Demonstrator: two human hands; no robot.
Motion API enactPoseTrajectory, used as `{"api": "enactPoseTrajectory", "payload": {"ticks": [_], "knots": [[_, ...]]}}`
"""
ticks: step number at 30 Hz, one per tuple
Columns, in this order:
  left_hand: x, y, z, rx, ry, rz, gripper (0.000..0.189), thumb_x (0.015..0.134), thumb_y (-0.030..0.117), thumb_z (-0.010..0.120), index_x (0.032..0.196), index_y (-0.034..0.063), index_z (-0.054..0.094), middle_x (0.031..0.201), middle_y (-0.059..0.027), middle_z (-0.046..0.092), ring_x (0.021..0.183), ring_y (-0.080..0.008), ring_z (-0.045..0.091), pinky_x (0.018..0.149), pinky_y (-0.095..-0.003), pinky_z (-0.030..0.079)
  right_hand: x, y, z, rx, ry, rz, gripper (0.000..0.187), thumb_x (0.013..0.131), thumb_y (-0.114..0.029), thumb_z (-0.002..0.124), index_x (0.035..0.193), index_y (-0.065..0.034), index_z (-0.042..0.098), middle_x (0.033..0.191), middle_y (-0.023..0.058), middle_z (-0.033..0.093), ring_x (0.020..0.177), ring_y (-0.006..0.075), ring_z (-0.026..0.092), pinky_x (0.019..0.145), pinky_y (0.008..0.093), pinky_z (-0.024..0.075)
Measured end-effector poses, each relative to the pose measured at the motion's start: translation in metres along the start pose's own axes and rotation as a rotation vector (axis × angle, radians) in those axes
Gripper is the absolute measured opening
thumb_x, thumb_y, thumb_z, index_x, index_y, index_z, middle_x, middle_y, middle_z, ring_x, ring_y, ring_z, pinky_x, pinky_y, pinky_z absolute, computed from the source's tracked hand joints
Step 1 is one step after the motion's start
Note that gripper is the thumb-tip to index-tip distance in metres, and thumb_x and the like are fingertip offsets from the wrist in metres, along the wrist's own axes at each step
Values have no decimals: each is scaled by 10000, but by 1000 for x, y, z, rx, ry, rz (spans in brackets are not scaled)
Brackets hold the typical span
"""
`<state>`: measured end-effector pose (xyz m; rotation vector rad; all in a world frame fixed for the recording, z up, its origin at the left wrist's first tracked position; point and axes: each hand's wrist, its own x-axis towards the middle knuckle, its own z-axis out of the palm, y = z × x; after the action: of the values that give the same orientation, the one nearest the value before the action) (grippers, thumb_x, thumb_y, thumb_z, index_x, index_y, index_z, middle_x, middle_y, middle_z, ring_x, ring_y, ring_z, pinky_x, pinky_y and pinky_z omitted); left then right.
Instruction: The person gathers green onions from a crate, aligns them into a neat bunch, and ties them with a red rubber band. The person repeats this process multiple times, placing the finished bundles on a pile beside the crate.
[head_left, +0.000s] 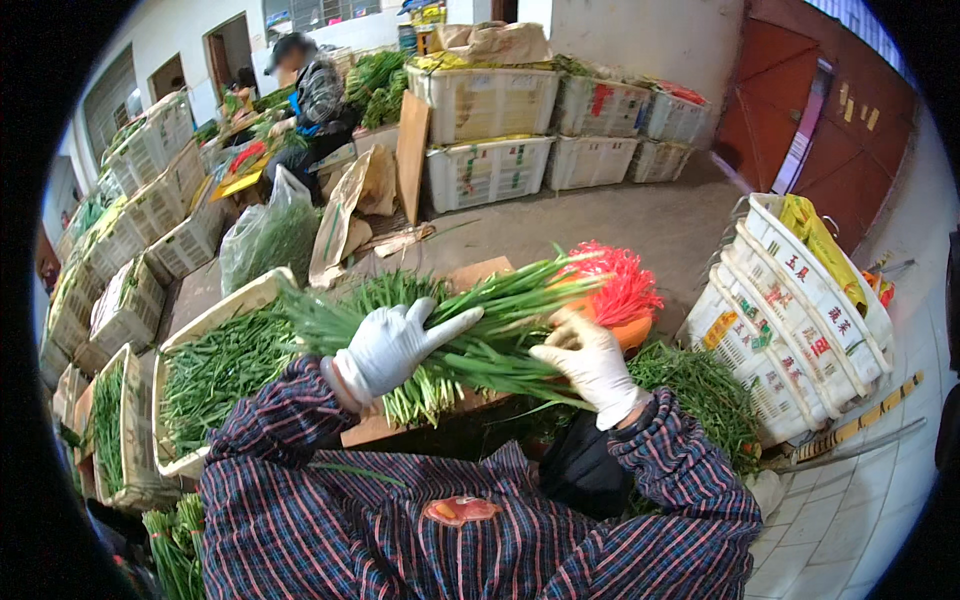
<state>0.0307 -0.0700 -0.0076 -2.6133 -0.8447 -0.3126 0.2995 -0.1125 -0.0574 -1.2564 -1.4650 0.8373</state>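
Note:
My left hand (401, 341), in a white glove, grips a loose bunch of scallions (517, 296) with its index finger stretched along the stalks. The bunch is held above a wooden board (382, 429), its pale stalk ends towards the right. My right hand (592, 360), gloved too, has bent fingers at the drooping green stalks on the right; whether they pinch any is not plain. Beneath the left hand, more scallions (424, 397) lie on the board with their white ends towards me. Beyond the right hand, an orange bowl (634, 330) holds red plastic strips (611, 285).
A white crate (176, 471) of cut greens stands at the left. Loose greens (697, 397) are heaped at right, beside stacked white crates (787, 330). A plastic bag (270, 232) of greens stands ahead. Another person (315, 97) sits farther back, near more stacked crates (487, 176).

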Motion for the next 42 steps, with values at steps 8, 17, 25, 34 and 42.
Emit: {"api": "enactPoseTrajectory", "payload": {"ticks": [8,17,25,34,42], "knots": [[9,6,-11,-13,-79,-27,883,686,-39,603,1462,285,331,1092,-186,537,740,-332,624,623,-417,528,13,10,-2,-855,202,-796,133,797,-170,612,918,-120,633,744,55,583,680,231,611,629,357,481],[-4,-14,-3,37,-32,-83,864,718,-34,556,1482,283,303,1046,-179,537,707,-336,607,616,-425,517,-14,33,-118,-1385,60,-100,103,793,-134,556,774,-97,651,721,124,638,654,283,652,575,427,517],[-1,-9,-17,100,-30,-22,844,712,18,585,1473,272,321,981,-141,537,737,-294,603,614,-387,517,-5,-38,-53,-1218,126,-981,234,793,-163,586,1017,-135,647,901,37,601,805,207,572,678,343,464],[-9,-7,-25,58,-49,43,816,739,23,578,1472,270,317,1038,-126,567,743,-282,619,616,-373,531,18,-51,-13,-832,-75,-1105,171,731,-143,667,897,-112,641,801,16,550,745,206,555,619,339,463],[-15,-11,-14,151,20,99,819,794,44,539,1503,300,221,887,-94,510,601,-211,578,504,-332,518,15,-45,-23,-1023,-28,-1085,108,756,-175,631,819,-96,593,792,41,537,759,225,545,620,356,430]]}}
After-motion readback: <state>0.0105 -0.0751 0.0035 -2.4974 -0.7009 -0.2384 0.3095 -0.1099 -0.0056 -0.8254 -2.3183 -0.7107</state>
